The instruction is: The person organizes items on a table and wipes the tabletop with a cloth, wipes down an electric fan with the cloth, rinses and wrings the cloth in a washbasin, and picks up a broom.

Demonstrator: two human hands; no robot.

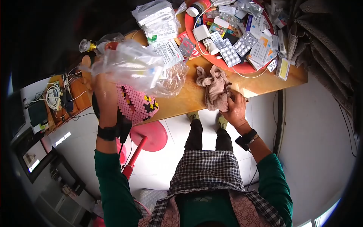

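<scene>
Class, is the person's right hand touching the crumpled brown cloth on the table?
Touching. The head view shows it: the right hand meets the lower right side of the brown cloth, with no gap between.

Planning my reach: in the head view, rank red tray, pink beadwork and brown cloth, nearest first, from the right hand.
1. Brown cloth, touching the right hand.
2. Red tray, beyond the cloth.
3. Pink beadwork, left of the cloth.

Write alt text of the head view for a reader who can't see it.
A person's left hand, blurred, holds crumpled clear plastic over a wooden table, while the right hand touches a brown cloth at the near edge. Beyond lies a red tray piled with blister packs and boxes.
</scene>
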